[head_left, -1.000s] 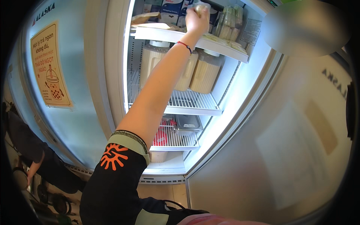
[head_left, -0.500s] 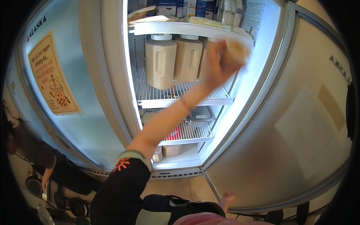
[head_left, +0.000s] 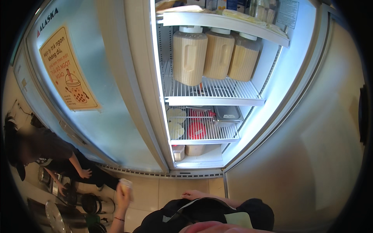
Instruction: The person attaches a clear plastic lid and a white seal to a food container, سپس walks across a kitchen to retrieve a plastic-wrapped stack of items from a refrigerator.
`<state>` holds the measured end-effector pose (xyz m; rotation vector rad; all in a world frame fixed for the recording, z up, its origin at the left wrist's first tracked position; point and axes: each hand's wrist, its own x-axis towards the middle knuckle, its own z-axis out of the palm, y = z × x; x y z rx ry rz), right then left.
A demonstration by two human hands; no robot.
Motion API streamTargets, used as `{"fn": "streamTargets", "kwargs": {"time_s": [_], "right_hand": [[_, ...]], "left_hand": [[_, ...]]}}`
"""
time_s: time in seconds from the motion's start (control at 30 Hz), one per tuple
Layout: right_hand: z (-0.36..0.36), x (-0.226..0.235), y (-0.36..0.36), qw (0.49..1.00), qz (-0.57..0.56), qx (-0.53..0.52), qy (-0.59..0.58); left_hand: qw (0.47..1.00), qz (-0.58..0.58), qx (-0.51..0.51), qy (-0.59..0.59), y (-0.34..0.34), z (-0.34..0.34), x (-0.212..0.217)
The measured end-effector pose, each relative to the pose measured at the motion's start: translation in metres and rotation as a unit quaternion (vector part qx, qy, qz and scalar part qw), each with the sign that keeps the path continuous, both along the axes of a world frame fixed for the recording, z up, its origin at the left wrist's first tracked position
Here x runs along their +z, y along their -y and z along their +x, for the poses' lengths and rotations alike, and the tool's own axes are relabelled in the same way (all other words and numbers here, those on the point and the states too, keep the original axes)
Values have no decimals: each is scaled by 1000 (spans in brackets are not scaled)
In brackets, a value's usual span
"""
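Three tall jugs (head_left: 215, 54) of beige liquid are standing side by side on the upper wire shelf (head_left: 213, 95) of the open fridge, under a white shelf carrying cartons and a flat yellowish packet. Below them, a second wire shelf is holding round lids, red containers and a metal tray (head_left: 227, 113), and a beige tub is sitting on the fridge floor. The glass door on the left is bearing a yellow poster (head_left: 68, 70) with a drink drawing. Another person in a dark top (head_left: 42, 149) is crouching at lower left, reaching toward dark pots on the floor. The left hand (head_left: 123, 194) is now hanging low at the bottom edge, fingers curling around a small pale cup-like thing (head_left: 126, 185); half a second ago it was raised in front of the jugs, and a second ago up at the top shelf. The right hand (head_left: 194, 194) is resting against the dark clothing, its fingers too hidden to tell how they are lying.
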<state>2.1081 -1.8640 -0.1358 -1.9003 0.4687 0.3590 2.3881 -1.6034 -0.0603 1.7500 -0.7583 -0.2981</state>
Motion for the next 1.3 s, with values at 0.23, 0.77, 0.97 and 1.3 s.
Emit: {"fn": "streamTargets", "kwargs": {"time_s": [0.23,0.77,0.97,1.3], "right_hand": [[10,26,23,912,-300,277,-41],[88,161,-72,962,156,127,182],[53,139,-110,931,213,-57,291],[70,169,-179,943,42,19,330]], "left_hand": [[754,-386,531,-17,-45,-19,11],[924,-238,77,-290,16,-115,54],[999,-29,-7,-37,24,-150,70],[865,-267,22,-424,-62,-150,74]]}}
